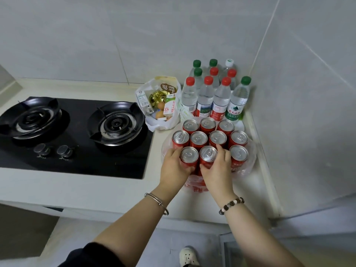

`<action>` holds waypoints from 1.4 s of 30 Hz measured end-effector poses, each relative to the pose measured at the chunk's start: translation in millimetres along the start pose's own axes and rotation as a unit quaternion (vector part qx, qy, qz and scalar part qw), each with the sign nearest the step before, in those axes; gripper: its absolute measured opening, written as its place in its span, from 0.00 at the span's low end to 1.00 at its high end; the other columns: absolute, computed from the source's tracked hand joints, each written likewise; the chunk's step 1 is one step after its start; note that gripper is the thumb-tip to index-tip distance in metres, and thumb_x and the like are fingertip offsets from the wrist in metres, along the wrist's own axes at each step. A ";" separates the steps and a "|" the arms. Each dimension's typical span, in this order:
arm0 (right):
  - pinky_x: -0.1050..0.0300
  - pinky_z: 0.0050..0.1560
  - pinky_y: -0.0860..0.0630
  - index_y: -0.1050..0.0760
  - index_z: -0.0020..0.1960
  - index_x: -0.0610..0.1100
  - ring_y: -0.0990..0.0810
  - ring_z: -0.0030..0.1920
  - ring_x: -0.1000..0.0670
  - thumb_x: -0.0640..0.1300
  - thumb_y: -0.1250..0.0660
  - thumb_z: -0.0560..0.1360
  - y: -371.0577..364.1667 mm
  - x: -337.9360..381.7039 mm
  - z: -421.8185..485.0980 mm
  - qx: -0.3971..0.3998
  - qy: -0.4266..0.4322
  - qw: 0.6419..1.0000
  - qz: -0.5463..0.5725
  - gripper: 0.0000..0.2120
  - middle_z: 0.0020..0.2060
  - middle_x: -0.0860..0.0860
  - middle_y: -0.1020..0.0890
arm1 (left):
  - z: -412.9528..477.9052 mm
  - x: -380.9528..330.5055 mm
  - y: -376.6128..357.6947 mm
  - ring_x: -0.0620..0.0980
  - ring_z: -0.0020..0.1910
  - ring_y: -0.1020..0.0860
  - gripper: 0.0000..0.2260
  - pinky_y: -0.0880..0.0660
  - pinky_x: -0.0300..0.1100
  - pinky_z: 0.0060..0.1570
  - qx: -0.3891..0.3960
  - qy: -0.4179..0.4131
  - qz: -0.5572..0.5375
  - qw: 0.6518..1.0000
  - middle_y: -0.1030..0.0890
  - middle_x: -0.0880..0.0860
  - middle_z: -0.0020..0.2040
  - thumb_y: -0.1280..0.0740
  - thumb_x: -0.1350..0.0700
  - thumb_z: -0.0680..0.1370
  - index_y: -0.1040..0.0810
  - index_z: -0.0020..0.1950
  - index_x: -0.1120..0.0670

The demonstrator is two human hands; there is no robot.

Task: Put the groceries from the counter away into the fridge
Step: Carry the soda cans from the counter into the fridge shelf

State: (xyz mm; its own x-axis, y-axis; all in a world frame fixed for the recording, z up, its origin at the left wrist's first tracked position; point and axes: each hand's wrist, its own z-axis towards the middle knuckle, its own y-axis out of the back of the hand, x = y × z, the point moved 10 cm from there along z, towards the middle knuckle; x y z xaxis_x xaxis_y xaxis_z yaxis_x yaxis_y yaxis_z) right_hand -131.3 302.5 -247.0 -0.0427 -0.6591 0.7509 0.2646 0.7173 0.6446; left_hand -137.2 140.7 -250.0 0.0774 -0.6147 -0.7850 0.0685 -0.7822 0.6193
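Several red soda cans stand packed together on a clear plastic bag on the white counter. My left hand grips the front-left can. My right hand grips the can beside it, its fingers reaching over the far side. Behind the cans stand several water bottles with red and green caps. A white plastic bag left of the bottles holds milk cartons, eggs and a gold packet.
A black two-burner gas hob fills the counter to the left. Tiled walls close the corner behind and right of the bottles. The counter's front edge runs below my wrists; a white shoe shows on the floor.
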 end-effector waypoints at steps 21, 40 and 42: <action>0.62 0.49 0.29 0.31 0.57 0.51 0.23 0.50 0.55 0.38 0.24 0.64 -23.0 -27.6 3.3 0.102 -0.090 0.982 0.134 0.27 0.47 0.60 0.22 | 3.5 17.3 -19.3 0.46 0.56 0.23 0.29 0.27 0.41 0.57 0.099 0.014 -0.085 0.991 0.21 0.43 0.55 0.24 0.58 0.66 0.30 0.64 0.47; 0.71 0.50 0.26 0.25 0.58 0.52 0.21 0.52 0.63 0.40 0.20 0.61 0.3 123.2 -6.9 0.143 0.079 0.956 0.242 0.27 0.50 0.59 0.18 | -13.5 -4.3 131.2 0.42 0.53 0.20 0.29 0.24 0.39 0.54 -0.005 -0.048 -0.213 0.976 0.18 0.47 0.54 0.23 0.64 0.64 0.24 0.61 0.47; 0.71 0.49 0.26 0.25 0.56 0.53 0.21 0.50 0.64 0.40 0.21 0.62 -5.9 139.7 -12.1 0.159 0.093 0.948 0.258 0.26 0.49 0.59 0.18 | -18.6 2.9 144.3 0.42 0.53 0.20 0.28 0.24 0.40 0.54 -0.010 -0.044 -0.212 0.976 0.18 0.47 0.53 0.23 0.64 0.65 0.24 0.61 0.46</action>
State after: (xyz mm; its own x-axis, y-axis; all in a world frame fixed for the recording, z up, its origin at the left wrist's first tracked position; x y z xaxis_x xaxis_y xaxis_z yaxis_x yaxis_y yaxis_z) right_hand -127.1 203.5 -147.7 0.1916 -0.2084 0.9591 -0.1017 0.9677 0.2306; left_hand -108.6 27.9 -162.6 -0.0471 -0.2425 -0.9690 0.0959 -0.9667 0.2372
